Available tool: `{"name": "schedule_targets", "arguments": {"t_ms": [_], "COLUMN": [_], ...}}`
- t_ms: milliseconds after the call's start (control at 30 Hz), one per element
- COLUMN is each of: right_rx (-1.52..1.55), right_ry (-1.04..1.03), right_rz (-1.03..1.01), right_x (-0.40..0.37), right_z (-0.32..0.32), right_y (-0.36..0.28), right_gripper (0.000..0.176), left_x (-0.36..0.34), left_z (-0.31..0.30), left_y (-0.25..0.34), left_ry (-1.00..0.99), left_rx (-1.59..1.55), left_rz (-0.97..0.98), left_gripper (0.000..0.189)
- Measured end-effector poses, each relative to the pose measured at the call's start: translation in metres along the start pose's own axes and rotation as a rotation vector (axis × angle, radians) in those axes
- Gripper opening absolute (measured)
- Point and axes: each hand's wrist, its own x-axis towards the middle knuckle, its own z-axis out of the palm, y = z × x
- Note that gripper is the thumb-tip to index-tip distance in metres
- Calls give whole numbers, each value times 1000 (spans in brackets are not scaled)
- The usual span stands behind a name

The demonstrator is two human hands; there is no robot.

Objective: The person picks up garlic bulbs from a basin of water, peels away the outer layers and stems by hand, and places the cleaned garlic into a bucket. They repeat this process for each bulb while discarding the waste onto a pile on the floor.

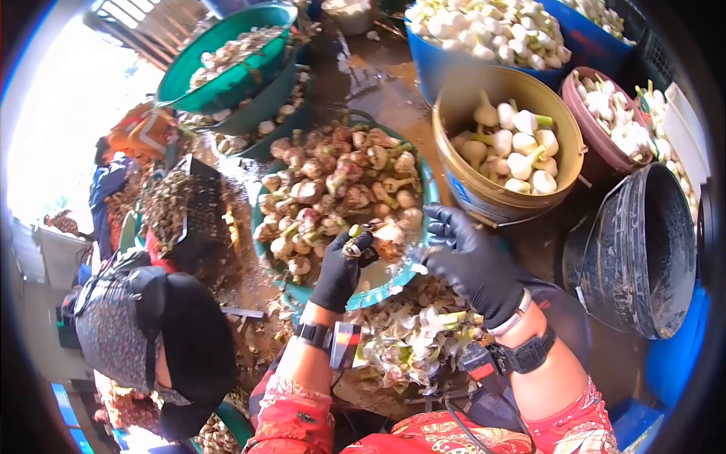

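Note:
Over the front of a teal basin (429, 189) heaped with unpeeled garlic bulbs (325, 178), my left hand (344, 265), in a black glove, is closed round the stem of a garlic bulb (389, 242). The brownish bulb sits just right of its fingers. To the right, my right hand (473, 261), also gloved in black, has its fingers apart, close to the bulb. Something small and pale shows near its thumb, too small to make out. Below both hands lies a pile of garlic skins and peelings (412, 340).
A tan bucket (446, 163) holds white garlic at the right. Beyond it are a blue tub (423, 64) and a pink tub (578, 121) of garlic. A black bucket (643, 250) lies tilted at right. Green basins (181, 87) stand at upper left. Another person (159, 333) is at lower left.

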Motion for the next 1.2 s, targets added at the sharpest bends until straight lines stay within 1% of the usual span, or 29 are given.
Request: {"name": "schedule_targets", "arguments": {"t_ms": [33, 67, 100, 167, 233, 300, 367, 400, 433, 500, 533, 600, 633, 700, 733, 767, 833, 867, 900, 933, 967, 1000, 1033, 1067, 1100, 1167, 1200], "right_rx": [-160, -113, -144, 255, 252, 116, -206, -62, 8, 12, 6, 143, 145, 303, 266, 259, 357, 251, 384, 303, 490, 533, 467, 370, 341, 397, 381], "right_ry": [-55, -154, -186, -324, -373, -319, -261, -285, -285, -253, -257, -275, -275, -276, -272, -295, -319, -264, -361, -337, -327, -419, -384, -385, -378, -422, -396], "right_rz": [-86, 15, -198, 64, 2, -74, -389, -272, -257, -236, -237, -134, -136, 143, 107, 76, 23, -25, 13, -80, -49, 4, 67, 79, 19, 98, 111], "right_x": [-2, -8, -9, -22, -29, -33, -31, -33, -31, -31, -31, -29, -30, -35, -36, -38, -33, -27, -22, -20, -26, -26, -25, -27, -31, -29, -30], "right_z": [7, 14, 24, 41, 49, 58, 64, 69, 68, 67, 67, 67, 68, 70, 74, 74, 72, 69, 64, 61, 66, 61, 57, 55, 56, 53, 53], "right_y": [9, 0, 16, -4, -3, -4, 0, -4, 3, 8, 9, 6, 0, -16, -19, -21, -10, 0, 6, 10, -3, -8, -9, -10, -12, -8, -10], "right_gripper": [72, 90, 89, 86, 83, 80, 83, 83, 84, 83, 83, 78, 78, 73, 67, 61, 58, 57, 54, 55, 55, 58, 62, 66, 68, 68, 68], "left_x": [-18, -35, -50, -87, -105, -115, -114, -115, -116, -114, -114, -113, -114, -117, -115, -114, -111, -111, -111, -112, -113, -95, -105, -104, -104, -116, -119], "left_z": [-4, -6, -5, 2, -4, -2, -8, -7, -5, -7, -6, -5, -6, -5, -7, -6, -4, -8, -5, -5, -6, -25, -15, -17, -19, -3, 3], "left_y": [12, 20, 26, 44, 41, 49, 48, 46, 47, 47, 49, 56, 60, 64, 62, 59, 53, 53, 48, 47, 51, 39, 48, 48, 54, 61, 62], "left_ry": [-164, -183, -195, -215, -198, -138, -146, -145, -155, -170, -158, -147, -125, -88, -72, -48, -30, -70, -71, -52, -7, -59, -31, -59, -60, -114, -144], "left_rx": [303, 174, 49, 248, -3, -17, 6, -76, -158, -177, -125, -67, 11, 162, 257, 230, 141, 134, 75, 61, 334, 925, 724, 733, 1022, 608, 381], "left_rz": [321, 276, 241, 360, 371, 321, 259, 263, 264, 269, 278, 293, 296, 296, 364, 362, 328, 365, 385, 405, 490, 1147, 877, 751, 993, 650, 547], "left_gripper": [20, 20, 20, 23, 28, 28, 33, 33, 33, 32, 29, 26, 25, 22, 19, 20, 23, 26, 28, 29, 31, 27, 21, 18, 18, 21, 22]}}
